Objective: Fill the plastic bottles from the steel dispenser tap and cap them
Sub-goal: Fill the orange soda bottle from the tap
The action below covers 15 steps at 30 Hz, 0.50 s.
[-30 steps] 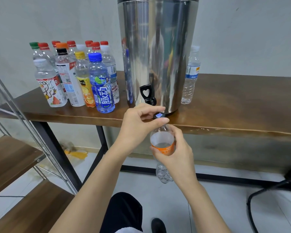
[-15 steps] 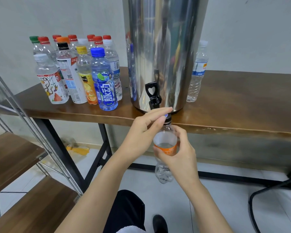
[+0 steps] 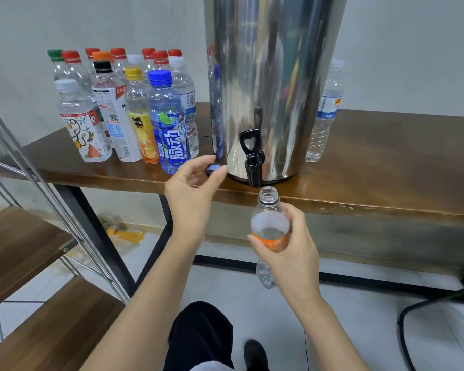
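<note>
A tall steel dispenser [image 3: 273,76] stands on the wooden table [image 3: 386,167], its black tap [image 3: 253,162] hanging over the front edge. My right hand [image 3: 287,247] grips a clear bottle with an orange label [image 3: 269,223] just below and slightly right of the tap spout. The bottle's neck is uncapped. My left hand [image 3: 193,188] pinches the bottle's dark blue cap [image 3: 212,169] left of the tap, over the table edge.
Several capped bottles [image 3: 123,111] crowd the table left of the dispenser, a blue-labelled one [image 3: 169,124] nearest. One clear bottle [image 3: 323,111] stands to its right. Wooden steps with a metal rail [image 3: 38,250] rise at left. A chair base [image 3: 439,317] sits lower right.
My left hand has taken the cap off the bottle and moved it left, away from the neck. The right hand still holds the bottle under the tap.
</note>
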{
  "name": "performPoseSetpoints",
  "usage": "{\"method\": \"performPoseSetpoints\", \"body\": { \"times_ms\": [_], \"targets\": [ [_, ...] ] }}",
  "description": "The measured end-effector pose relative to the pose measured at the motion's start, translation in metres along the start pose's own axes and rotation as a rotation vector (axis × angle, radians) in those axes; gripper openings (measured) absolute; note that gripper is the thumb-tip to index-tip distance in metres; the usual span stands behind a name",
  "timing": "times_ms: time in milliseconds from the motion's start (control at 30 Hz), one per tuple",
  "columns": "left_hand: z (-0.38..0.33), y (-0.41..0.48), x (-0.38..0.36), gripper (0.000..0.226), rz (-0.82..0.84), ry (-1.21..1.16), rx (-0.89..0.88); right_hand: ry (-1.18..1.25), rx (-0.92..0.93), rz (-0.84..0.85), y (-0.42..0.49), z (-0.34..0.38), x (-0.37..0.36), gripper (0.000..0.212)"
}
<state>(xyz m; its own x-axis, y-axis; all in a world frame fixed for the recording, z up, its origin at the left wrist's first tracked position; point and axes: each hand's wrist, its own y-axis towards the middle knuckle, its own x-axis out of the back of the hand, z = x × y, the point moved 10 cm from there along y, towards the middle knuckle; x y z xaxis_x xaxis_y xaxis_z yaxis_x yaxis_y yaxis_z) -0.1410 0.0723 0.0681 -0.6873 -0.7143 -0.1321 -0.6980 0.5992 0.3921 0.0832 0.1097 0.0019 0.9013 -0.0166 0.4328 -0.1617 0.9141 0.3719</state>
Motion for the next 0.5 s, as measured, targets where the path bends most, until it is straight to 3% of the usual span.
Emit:
{"method": "performPoseSetpoints", "body": {
  "times_ms": [233, 500],
  "targets": [
    [0.069, 0.061, -0.008, 0.035, 0.081, 0.442, 0.022, 0.015, -0.080, -0.014, 0.003, -0.023, 0.000, 0.075],
    [0.080, 0.074, -0.027, 0.032, 0.138, 0.827, -0.083, 0.028, -0.131, -0.002, 0.009, -0.038, -0.003, 0.074]
  ]
}}
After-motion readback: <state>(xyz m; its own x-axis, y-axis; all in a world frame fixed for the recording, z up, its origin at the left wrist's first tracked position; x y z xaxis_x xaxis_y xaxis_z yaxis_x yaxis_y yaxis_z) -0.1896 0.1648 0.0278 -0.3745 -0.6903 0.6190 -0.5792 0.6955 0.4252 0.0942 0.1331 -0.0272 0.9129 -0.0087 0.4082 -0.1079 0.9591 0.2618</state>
